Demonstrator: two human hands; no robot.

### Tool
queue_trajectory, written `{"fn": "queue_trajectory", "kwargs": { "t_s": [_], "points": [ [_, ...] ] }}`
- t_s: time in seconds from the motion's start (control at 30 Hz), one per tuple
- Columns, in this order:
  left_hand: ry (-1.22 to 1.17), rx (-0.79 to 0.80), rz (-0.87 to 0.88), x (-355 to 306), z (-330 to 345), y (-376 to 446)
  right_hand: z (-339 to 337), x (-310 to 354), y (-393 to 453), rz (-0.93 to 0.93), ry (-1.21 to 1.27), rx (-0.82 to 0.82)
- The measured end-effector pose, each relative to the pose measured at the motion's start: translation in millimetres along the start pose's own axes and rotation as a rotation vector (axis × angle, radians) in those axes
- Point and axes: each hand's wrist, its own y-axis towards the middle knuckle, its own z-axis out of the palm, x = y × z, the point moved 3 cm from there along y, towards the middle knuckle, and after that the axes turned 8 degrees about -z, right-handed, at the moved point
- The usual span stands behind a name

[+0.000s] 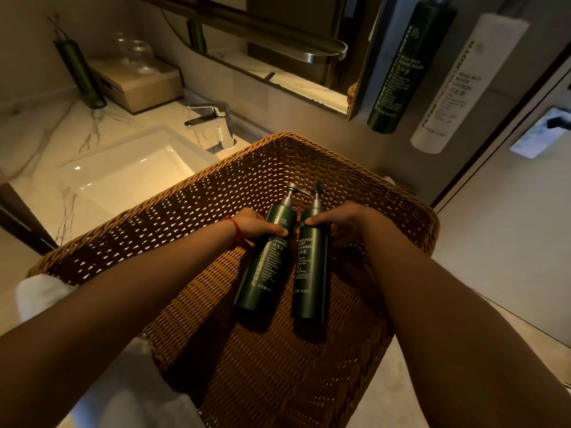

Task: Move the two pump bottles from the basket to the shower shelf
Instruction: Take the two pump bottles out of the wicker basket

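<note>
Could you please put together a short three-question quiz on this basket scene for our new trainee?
1. True or false: both pump bottles lie inside the wicker basket.
2. Which hand grips the bottle labelled shampoo? A) left hand B) right hand C) neither
3. Fill in: the right hand holds the bottle labelled body ____.

Key:
1. True; both lie side by side on the basket floor, pumps pointing away from the person.
2. A; the left hand, with a red string at the wrist, wraps its upper part.
3. Cleanser.
</note>
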Motion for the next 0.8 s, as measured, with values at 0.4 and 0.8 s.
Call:
{"fn": "queue_trajectory", "kwargs": {
  "t_s": [0.4, 0.8],
  "points": [
    [-0.089, -0.075, 0.328, -33.3, -26.1, -73.7, -20.6, 40.7, -83.6, -0.342, 0.226, -0.136],
    [-0.162, -0.105, 0.543, -26.1, -25.6, -161.1, 0.0, 41.0, -168.9, -0.567, 0.215, -0.237]
  ]
}}
